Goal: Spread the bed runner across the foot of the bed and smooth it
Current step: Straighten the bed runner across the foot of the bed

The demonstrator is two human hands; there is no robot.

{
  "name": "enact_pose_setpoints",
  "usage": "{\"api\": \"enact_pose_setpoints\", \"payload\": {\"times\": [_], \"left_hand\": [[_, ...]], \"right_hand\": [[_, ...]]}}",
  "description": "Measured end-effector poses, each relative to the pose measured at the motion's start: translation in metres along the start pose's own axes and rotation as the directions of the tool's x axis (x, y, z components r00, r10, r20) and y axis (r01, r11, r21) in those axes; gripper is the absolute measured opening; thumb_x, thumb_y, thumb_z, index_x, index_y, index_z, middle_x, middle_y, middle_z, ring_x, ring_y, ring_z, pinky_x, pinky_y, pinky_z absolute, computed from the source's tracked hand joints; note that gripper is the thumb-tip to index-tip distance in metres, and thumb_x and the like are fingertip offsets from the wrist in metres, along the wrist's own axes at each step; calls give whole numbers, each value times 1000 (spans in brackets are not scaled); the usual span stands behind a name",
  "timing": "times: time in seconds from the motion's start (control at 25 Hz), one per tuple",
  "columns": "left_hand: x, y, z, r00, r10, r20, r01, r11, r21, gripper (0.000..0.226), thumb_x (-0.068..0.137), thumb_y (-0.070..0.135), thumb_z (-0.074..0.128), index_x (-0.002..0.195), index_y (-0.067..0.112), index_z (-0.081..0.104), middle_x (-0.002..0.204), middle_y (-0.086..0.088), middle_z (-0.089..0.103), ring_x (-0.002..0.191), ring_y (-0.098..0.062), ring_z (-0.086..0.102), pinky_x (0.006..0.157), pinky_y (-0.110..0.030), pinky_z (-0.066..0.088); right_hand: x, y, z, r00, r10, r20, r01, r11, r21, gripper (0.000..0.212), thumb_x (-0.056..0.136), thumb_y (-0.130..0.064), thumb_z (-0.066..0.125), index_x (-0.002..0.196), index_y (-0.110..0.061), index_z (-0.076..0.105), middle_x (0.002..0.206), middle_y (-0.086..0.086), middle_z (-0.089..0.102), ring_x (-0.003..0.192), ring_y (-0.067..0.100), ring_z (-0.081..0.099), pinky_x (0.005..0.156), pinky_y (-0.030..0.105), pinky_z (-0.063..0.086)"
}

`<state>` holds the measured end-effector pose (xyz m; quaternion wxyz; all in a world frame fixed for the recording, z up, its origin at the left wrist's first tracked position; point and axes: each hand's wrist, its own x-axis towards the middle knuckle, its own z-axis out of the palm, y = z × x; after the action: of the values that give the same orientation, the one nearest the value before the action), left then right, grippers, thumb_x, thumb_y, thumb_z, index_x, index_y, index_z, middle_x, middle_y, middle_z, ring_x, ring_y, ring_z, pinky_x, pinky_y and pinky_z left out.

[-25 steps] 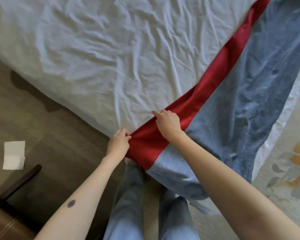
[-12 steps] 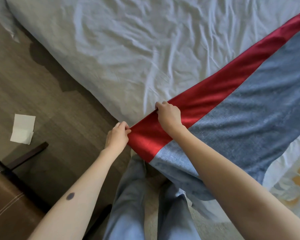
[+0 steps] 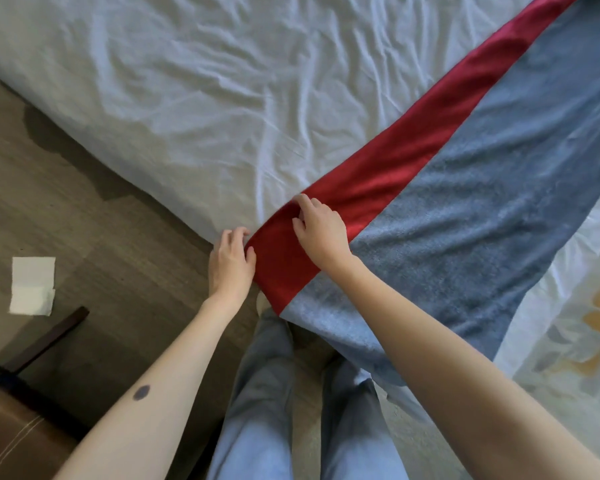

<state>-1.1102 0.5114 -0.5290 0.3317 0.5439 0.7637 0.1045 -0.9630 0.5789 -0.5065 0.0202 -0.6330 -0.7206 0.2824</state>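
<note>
The left hand [image 3: 231, 265] is reached forward from the lower left, just left of centre frame. Its fingers are curled round the end edge of the bed runner [image 3: 482, 209], and its thumb is laid on the red band. Just to its right, the right hand [image 3: 321, 233] is set palm down on the same red band, with bent fingers pinching the cloth at its upper edge. From both hands the runner is stretched diagonally to the upper right corner across the wrinkled white sheet [image 3: 222, 98], its near end hanging over the bed's edge. A brown seat [image 3: 7, 431] is seen at lower left and a white paper [image 3: 32, 285] on the wooden floor [image 3: 101, 230]. Jeans [image 3: 257, 393] are seen at bottom centre, a floral rug [image 3: 582, 341] at lower right.
</note>
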Motion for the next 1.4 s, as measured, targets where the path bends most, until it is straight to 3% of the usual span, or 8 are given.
{"api": "enact_pose_setpoints", "payload": {"times": [0.32, 0.56, 0.72, 0.8, 0.92, 1.16, 1.24, 1.4], "left_hand": [[-45, 144, 94, 844, 497, 200, -512, 859, 23, 12, 80, 18, 51, 84, 11, 60, 84, -10, 63, 80, -31, 58, 71, -42, 47], [-129, 188, 176, 527, 678, 512, -829, 542, 136, 30, 64, 44, 66, 81, 20, 59, 73, 0, 61, 66, -21, 60, 55, -28, 45], [-156, 188, 198, 493, 643, 587, -863, 447, 235, 49, 47, 38, 81, 87, 22, 57, 77, -1, 60, 68, -23, 59, 55, -31, 42], [-152, 188, 202, 495, 718, 490, -869, 421, 260, 27, 58, 25, 76, 76, 20, 58, 70, 0, 59, 62, -23, 58, 53, -31, 41], [-130, 197, 199, 499, 790, 358, -867, 447, 221, 13, 75, 31, 57, 72, 18, 58, 65, -1, 58, 61, -25, 59, 56, -32, 43], [-148, 209, 194, 430, 619, 657, -903, 294, 315, 96, 33, 58, 78, 114, 20, 43, 112, -10, 60, 100, -23, 46, 69, -35, 45], [-154, 202, 192, 500, 627, 598, -866, 373, 333, 82, 40, 41, 78, 110, 18, 43, 106, -12, 60, 93, -26, 47, 65, -36, 45], [-128, 215, 164, 738, 552, 388, -627, 774, 92, 21, 76, 20, 53, 96, 14, 58, 94, -14, 65, 85, -36, 60, 72, -40, 43]], "right_hand": [[-103, 142, -44, 849, 477, -227, -442, 877, 190, 18, 90, -11, 50, 103, -7, 61, 99, 13, 66, 92, 33, 59, 81, 41, 43], [-214, 226, -48, 463, 863, -202, -745, 503, 438, 18, 90, -15, 51, 104, -6, 58, 107, 18, 59, 103, 35, 55, 92, 44, 43], [-256, 244, -39, 283, 958, -50, -753, 254, 606, 24, 93, -14, 46, 112, -2, 52, 116, 22, 56, 108, 37, 52, 90, 41, 40], [-267, 246, -36, 291, 953, 88, -725, 160, 670, 23, 94, -11, 40, 112, -3, 52, 115, 21, 60, 105, 35, 55, 84, 37, 41], [-270, 238, -29, 444, 878, 182, -660, 183, 729, 31, 88, -3, 38, 114, -8, 56, 114, 15, 63, 105, 32, 57, 86, 36, 42], [-254, 239, -47, 479, 864, 158, -540, 147, 829, 24, 86, -7, 47, 106, -9, 59, 94, 9, 65, 88, 24, 58, 82, 34, 44], [-250, 242, -56, 492, 861, 133, -494, 150, 856, 23, 84, -6, 51, 105, -9, 61, 85, 4, 61, 82, 19, 57, 83, 34, 46], [-236, 246, -64, 490, 869, 67, -417, 166, 894, 17, 87, -15, 52, 100, -12, 63, 89, 9, 68, 86, 24, 64, 86, 42, 52]]}}
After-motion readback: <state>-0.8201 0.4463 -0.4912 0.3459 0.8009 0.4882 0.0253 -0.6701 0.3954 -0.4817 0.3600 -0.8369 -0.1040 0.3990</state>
